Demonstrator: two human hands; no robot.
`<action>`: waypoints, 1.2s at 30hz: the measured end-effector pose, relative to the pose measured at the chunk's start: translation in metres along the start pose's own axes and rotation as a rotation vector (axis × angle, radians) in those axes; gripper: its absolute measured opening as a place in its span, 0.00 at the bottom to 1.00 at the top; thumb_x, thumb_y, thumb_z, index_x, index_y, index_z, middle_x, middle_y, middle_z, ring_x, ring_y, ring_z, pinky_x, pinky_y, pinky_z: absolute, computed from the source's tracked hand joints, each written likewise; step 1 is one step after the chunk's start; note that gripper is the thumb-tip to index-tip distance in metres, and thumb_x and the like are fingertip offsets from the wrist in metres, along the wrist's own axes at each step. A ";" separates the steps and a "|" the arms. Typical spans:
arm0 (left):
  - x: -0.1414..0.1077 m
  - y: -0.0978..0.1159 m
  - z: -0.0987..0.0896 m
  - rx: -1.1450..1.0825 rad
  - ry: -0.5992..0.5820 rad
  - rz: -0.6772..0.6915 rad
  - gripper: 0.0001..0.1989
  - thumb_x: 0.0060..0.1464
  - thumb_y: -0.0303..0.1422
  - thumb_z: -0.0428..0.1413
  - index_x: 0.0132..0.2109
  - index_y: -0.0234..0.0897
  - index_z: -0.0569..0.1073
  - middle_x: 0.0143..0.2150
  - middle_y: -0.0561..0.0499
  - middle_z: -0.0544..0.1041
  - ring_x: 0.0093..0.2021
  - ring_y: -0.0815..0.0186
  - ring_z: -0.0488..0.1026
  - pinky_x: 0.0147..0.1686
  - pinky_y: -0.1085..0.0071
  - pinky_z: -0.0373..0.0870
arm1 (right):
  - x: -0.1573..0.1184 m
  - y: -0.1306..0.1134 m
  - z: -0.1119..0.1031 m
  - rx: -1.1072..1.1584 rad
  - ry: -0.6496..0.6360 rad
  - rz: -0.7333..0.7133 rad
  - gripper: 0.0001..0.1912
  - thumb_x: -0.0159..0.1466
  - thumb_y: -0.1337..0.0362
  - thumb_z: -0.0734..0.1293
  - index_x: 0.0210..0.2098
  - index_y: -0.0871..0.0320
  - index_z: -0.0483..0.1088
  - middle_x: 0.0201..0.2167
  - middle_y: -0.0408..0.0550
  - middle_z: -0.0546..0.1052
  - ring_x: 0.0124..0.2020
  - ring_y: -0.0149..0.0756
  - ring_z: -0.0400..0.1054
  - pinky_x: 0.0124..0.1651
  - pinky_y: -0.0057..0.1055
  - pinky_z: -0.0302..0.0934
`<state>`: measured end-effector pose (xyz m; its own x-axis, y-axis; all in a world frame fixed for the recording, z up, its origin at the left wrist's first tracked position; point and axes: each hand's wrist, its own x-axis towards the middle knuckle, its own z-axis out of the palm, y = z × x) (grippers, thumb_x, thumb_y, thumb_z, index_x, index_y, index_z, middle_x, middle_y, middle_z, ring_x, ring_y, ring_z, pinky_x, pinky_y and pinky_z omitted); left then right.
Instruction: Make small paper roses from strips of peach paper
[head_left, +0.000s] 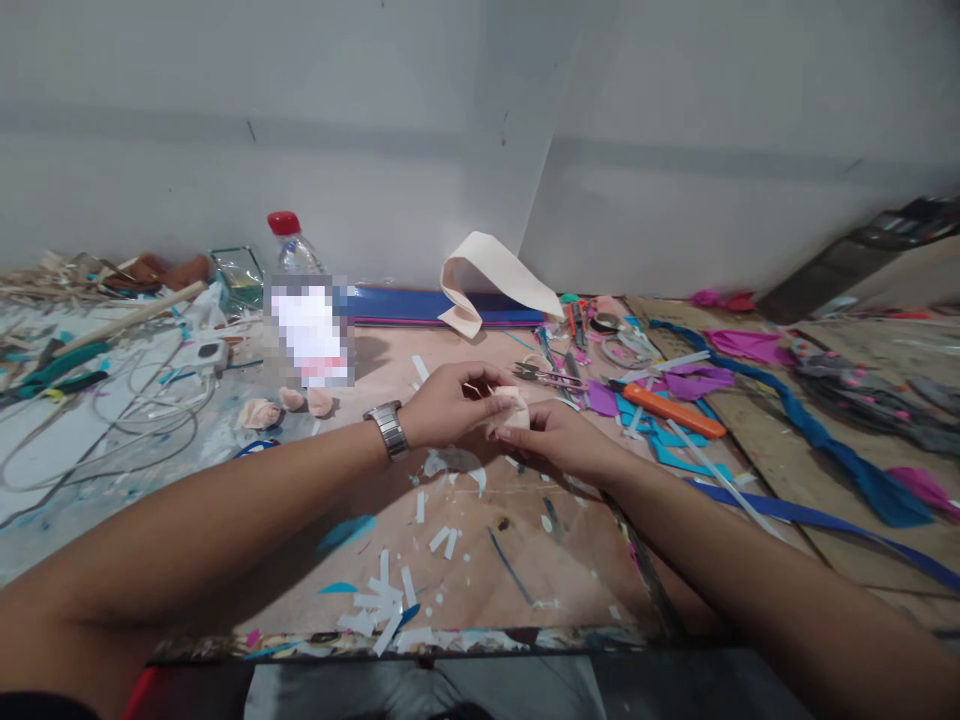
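Over the middle of the worktable, my left hand (466,402) and my right hand (553,438) meet around a small cream foam flower (513,404). Fingers and thumbs of both hands pinch it from either side, hiding part of its shape. A finished-looking cream rose (259,413) lies to the left, with two small peach petal pieces (306,402) beside it. Behind my hands a curled cream foam strip (495,268) rests on a stack of blue sheets (397,304). Small scissors (551,375) lie just beyond my right hand.
An orange utility knife (673,410) lies on the right among blue and purple scraps. A red-capped bottle (296,245) stands at the back left. White paper strips (382,595) litter the front. Green-handled pliers (64,370) and a white cable (169,425) are at left.
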<state>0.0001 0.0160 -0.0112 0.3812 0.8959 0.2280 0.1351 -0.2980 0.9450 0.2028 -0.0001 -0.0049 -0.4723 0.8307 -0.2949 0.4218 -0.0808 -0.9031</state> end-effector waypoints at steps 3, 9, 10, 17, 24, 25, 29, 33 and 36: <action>0.003 -0.001 -0.002 -0.028 0.036 -0.023 0.15 0.58 0.37 0.64 0.48 0.30 0.79 0.44 0.43 0.83 0.38 0.66 0.77 0.40 0.69 0.74 | -0.001 0.000 0.001 0.036 0.016 0.014 0.27 0.56 0.40 0.75 0.26 0.61 0.73 0.17 0.39 0.66 0.18 0.24 0.52 0.22 0.27 0.41; 0.006 -0.003 -0.005 -0.023 0.063 -0.014 0.14 0.58 0.36 0.64 0.47 0.31 0.79 0.45 0.42 0.83 0.40 0.65 0.78 0.44 0.67 0.75 | -0.001 0.000 -0.002 0.013 0.006 0.003 0.28 0.57 0.40 0.74 0.29 0.63 0.76 0.19 0.41 0.69 0.18 0.24 0.54 0.21 0.26 0.43; 0.006 -0.003 -0.005 -0.019 0.063 -0.012 0.14 0.58 0.36 0.64 0.47 0.31 0.79 0.45 0.42 0.83 0.40 0.66 0.78 0.44 0.67 0.75 | 0.000 0.001 -0.003 0.000 -0.005 0.007 0.28 0.56 0.40 0.74 0.29 0.62 0.76 0.18 0.41 0.69 0.18 0.25 0.56 0.21 0.26 0.45; 0.003 -0.001 -0.003 -0.060 -0.004 -0.056 0.18 0.57 0.40 0.65 0.49 0.32 0.79 0.42 0.44 0.82 0.34 0.68 0.76 0.36 0.71 0.73 | 0.005 0.011 -0.009 0.102 -0.028 0.017 0.36 0.58 0.32 0.69 0.32 0.65 0.78 0.23 0.47 0.75 0.21 0.27 0.62 0.24 0.26 0.50; -0.001 -0.001 -0.002 -0.156 -0.081 -0.086 0.20 0.56 0.42 0.66 0.49 0.31 0.79 0.39 0.45 0.81 0.32 0.69 0.74 0.32 0.73 0.69 | 0.002 0.008 -0.011 0.176 -0.112 0.010 0.34 0.57 0.35 0.73 0.36 0.64 0.80 0.26 0.48 0.76 0.25 0.29 0.65 0.27 0.26 0.54; -0.001 -0.001 -0.002 -0.175 -0.100 -0.089 0.20 0.56 0.42 0.66 0.49 0.32 0.79 0.39 0.46 0.80 0.32 0.69 0.74 0.31 0.74 0.68 | 0.002 0.006 -0.011 0.192 -0.131 -0.009 0.33 0.57 0.35 0.73 0.34 0.63 0.79 0.26 0.47 0.76 0.26 0.29 0.65 0.28 0.27 0.56; -0.003 -0.002 -0.002 -0.190 -0.128 -0.088 0.19 0.56 0.42 0.66 0.48 0.32 0.79 0.38 0.47 0.79 0.32 0.70 0.73 0.31 0.75 0.67 | 0.002 0.005 -0.011 0.240 -0.205 -0.074 0.30 0.59 0.36 0.73 0.30 0.61 0.76 0.26 0.46 0.75 0.27 0.31 0.65 0.33 0.31 0.62; -0.003 0.000 -0.002 -0.177 -0.150 -0.093 0.18 0.56 0.42 0.67 0.46 0.32 0.79 0.37 0.49 0.79 0.32 0.71 0.71 0.33 0.74 0.67 | 0.002 0.007 -0.010 0.270 -0.235 -0.074 0.29 0.60 0.37 0.72 0.32 0.61 0.77 0.29 0.48 0.76 0.29 0.33 0.67 0.36 0.33 0.65; -0.003 0.001 -0.002 -0.168 -0.149 -0.094 0.18 0.55 0.42 0.67 0.45 0.32 0.79 0.36 0.49 0.78 0.33 0.71 0.71 0.33 0.74 0.67 | 0.001 0.005 -0.012 0.193 -0.244 -0.069 0.29 0.60 0.37 0.72 0.31 0.61 0.77 0.27 0.47 0.76 0.28 0.33 0.68 0.36 0.32 0.66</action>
<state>-0.0025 0.0136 -0.0107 0.5064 0.8551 0.1114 0.0275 -0.1452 0.9890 0.2138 0.0068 -0.0060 -0.6764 0.6829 -0.2760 0.2386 -0.1513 -0.9593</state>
